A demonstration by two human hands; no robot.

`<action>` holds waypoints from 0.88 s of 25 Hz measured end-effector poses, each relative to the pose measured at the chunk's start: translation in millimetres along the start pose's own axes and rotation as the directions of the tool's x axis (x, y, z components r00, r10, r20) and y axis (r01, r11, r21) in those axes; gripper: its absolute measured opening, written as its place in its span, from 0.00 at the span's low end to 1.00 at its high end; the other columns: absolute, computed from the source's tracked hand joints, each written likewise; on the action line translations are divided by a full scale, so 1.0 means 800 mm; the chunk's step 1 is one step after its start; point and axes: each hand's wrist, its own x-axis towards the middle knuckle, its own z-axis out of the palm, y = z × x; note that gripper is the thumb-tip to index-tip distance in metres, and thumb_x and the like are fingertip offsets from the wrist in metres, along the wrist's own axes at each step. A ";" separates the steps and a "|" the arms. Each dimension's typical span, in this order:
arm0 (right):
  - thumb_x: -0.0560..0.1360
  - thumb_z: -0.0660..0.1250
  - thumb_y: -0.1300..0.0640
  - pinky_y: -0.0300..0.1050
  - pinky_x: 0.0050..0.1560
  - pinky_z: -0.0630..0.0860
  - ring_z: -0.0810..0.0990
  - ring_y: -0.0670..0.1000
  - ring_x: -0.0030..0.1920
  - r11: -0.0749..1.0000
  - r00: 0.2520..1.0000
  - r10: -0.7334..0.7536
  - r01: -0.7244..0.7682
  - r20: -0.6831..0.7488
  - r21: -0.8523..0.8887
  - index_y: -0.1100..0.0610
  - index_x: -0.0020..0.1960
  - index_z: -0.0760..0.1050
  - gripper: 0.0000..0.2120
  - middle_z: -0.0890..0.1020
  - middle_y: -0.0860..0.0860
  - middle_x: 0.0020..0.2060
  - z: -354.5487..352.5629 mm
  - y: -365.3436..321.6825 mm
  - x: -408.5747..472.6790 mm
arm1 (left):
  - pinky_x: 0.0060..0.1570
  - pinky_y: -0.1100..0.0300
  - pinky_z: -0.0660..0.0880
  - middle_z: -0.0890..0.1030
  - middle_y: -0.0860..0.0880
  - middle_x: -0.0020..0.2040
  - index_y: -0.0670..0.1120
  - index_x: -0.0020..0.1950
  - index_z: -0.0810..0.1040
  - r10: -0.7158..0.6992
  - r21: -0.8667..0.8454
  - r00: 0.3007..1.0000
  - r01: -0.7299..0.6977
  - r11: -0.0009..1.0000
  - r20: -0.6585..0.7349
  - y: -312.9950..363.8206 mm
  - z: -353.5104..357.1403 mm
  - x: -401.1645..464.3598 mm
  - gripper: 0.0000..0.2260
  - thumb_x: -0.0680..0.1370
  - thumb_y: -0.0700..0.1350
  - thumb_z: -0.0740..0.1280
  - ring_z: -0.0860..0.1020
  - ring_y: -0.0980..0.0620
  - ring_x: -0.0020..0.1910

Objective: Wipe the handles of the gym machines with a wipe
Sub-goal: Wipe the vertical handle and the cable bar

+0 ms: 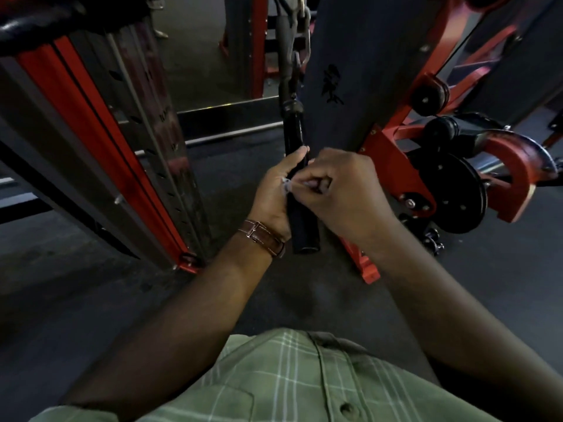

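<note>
We've got the left hand (275, 190) wrapped round the hanging black handle (300, 208) and the right hand (344, 190) fingers pinching a tiny wipe (288, 186), so it could easily slip out or the handle swing away mid-rub.

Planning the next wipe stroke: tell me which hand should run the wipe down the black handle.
Probably the right hand: it pinches the wipe against the handle, while the left hand grips and steadies it.

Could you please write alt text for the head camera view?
A person's left hand grips a hanging black handle of a red gym machine, while the right hand pinches a small white wipe against it. A brown watch strap circles the left wrist.
</note>
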 end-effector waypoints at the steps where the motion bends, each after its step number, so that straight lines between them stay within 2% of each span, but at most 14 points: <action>1: 0.73 0.75 0.58 0.30 0.39 0.68 0.75 0.40 0.36 1.000 0.998 -0.002 0.002 0.070 -0.002 0.54 0.42 0.85 0.02 0.76 0.42 0.37 -0.001 -0.002 -0.007 | 0.27 0.63 0.76 0.78 0.49 0.32 0.44 0.43 0.77 -0.023 0.003 1.000 0.023 1.000 0.006 0.002 0.001 -0.002 0.11 0.83 0.46 0.62 0.78 0.54 0.27; 3: 0.74 0.74 0.56 0.33 0.35 0.68 0.73 0.42 0.35 0.999 0.974 -0.013 0.020 0.226 -0.026 0.53 0.43 0.86 0.03 0.74 0.44 0.37 -0.007 -0.015 -0.037 | 0.30 0.63 0.74 0.75 0.50 0.36 0.45 0.47 0.72 -0.055 0.014 0.998 0.055 0.998 0.011 0.006 0.001 0.001 0.06 0.82 0.45 0.63 0.74 0.55 0.30; 4: 0.74 0.73 0.55 0.35 0.34 0.68 0.72 0.43 0.34 0.998 0.969 -0.026 0.037 0.246 -0.040 0.52 0.42 0.86 0.04 0.74 0.45 0.37 -0.010 -0.019 -0.046 | 0.33 0.63 0.73 0.74 0.50 0.36 0.46 0.47 0.71 -0.060 0.036 0.998 0.060 0.998 -0.004 0.006 -0.002 0.003 0.05 0.81 0.44 0.64 0.73 0.55 0.31; 7: 0.72 0.74 0.58 0.35 0.36 0.69 0.71 0.41 0.35 0.996 0.992 -0.028 0.038 0.124 -0.081 0.54 0.38 0.85 0.05 0.74 0.43 0.35 -0.013 -0.013 -0.011 | 0.28 0.64 0.74 0.76 0.49 0.33 0.44 0.44 0.73 -0.041 0.149 0.999 0.041 0.988 -0.007 0.010 0.000 0.001 0.06 0.81 0.41 0.63 0.76 0.55 0.28; 8: 0.72 0.74 0.59 0.36 0.38 0.72 0.73 0.40 0.36 0.997 0.991 -0.019 0.030 0.132 -0.078 0.55 0.37 0.84 0.05 0.74 0.43 0.35 -0.012 -0.014 0.001 | 0.27 0.64 0.75 0.77 0.48 0.32 0.42 0.44 0.75 -0.044 0.191 0.999 0.044 0.981 -0.002 0.012 0.002 -0.001 0.07 0.81 0.41 0.63 0.78 0.54 0.28; 10: 0.75 0.69 0.53 0.44 0.38 0.76 0.75 0.43 0.37 0.989 0.960 -0.001 0.042 0.278 -0.141 0.53 0.40 0.84 0.09 0.75 0.44 0.38 -0.010 -0.016 -0.009 | 0.31 0.62 0.75 0.77 0.47 0.35 0.42 0.46 0.75 -0.097 0.220 0.995 0.103 0.970 -0.038 0.016 0.003 0.000 0.06 0.81 0.41 0.64 0.78 0.52 0.31; 12: 0.77 0.62 0.47 0.49 0.35 0.76 0.76 0.47 0.37 0.968 0.930 -0.017 0.108 0.367 -0.228 0.51 0.43 0.84 0.14 0.73 0.45 0.40 -0.013 -0.024 -0.047 | 0.36 0.60 0.71 0.74 0.49 0.36 0.45 0.43 0.73 -0.135 0.207 0.987 0.150 0.967 -0.085 0.014 0.007 0.003 0.07 0.81 0.41 0.64 0.74 0.53 0.31; 14: 0.77 0.67 0.52 0.43 0.35 0.74 0.74 0.45 0.35 0.986 0.949 -0.050 0.096 0.311 -0.133 0.52 0.43 0.85 0.09 0.73 0.46 0.39 -0.021 -0.017 -0.060 | 0.36 0.59 0.70 0.73 0.49 0.35 0.46 0.42 0.72 -0.137 0.218 0.987 0.153 0.964 -0.086 0.007 0.009 0.004 0.08 0.81 0.41 0.65 0.73 0.53 0.30; 16: 0.75 0.74 0.59 0.34 0.38 0.70 0.74 0.43 0.37 0.999 0.989 -0.019 0.023 0.149 -0.030 0.53 0.44 0.86 0.03 0.76 0.47 0.39 -0.020 -0.002 -0.040 | 0.29 0.61 0.74 0.74 0.47 0.34 0.43 0.45 0.73 -0.104 0.240 0.992 0.119 0.963 -0.077 0.006 0.010 0.000 0.05 0.80 0.40 0.66 0.75 0.52 0.29; 17: 0.74 0.75 0.61 0.32 0.40 0.69 0.75 0.44 0.38 1.000 0.997 0.000 -0.001 0.074 0.012 0.54 0.45 0.86 0.03 0.76 0.48 0.40 -0.017 0.001 -0.029 | 0.27 0.63 0.74 0.74 0.46 0.34 0.42 0.46 0.73 -0.091 0.250 0.993 0.107 0.962 -0.075 0.008 0.011 -0.002 0.04 0.80 0.40 0.66 0.75 0.52 0.28; 18: 0.74 0.75 0.61 0.31 0.41 0.69 0.76 0.43 0.39 0.999 0.998 0.007 -0.009 0.060 0.034 0.53 0.45 0.86 0.04 0.77 0.48 0.40 -0.012 0.000 -0.027 | 0.25 0.65 0.73 0.74 0.46 0.33 0.42 0.45 0.74 -0.093 0.258 0.992 0.111 0.960 -0.081 0.011 0.010 -0.002 0.05 0.80 0.40 0.66 0.75 0.52 0.26; 21: 0.76 0.70 0.59 0.32 0.39 0.69 0.74 0.40 0.39 0.999 0.973 -0.036 0.040 0.229 -0.014 0.52 0.43 0.85 0.06 0.75 0.46 0.42 -0.004 -0.017 -0.070 | 0.29 0.61 0.70 0.72 0.49 0.32 0.46 0.42 0.70 -0.141 0.225 0.986 0.157 0.962 -0.087 0.017 0.008 0.005 0.08 0.81 0.41 0.64 0.71 0.54 0.25; 22: 0.77 0.69 0.58 0.34 0.38 0.70 0.75 0.40 0.38 0.999 0.969 -0.036 0.039 0.245 -0.007 0.53 0.44 0.85 0.07 0.75 0.46 0.42 -0.004 -0.023 -0.085 | 0.30 0.60 0.70 0.72 0.50 0.32 0.46 0.42 0.70 -0.137 0.216 0.987 0.152 0.965 -0.084 0.015 0.007 0.008 0.08 0.81 0.41 0.64 0.71 0.55 0.26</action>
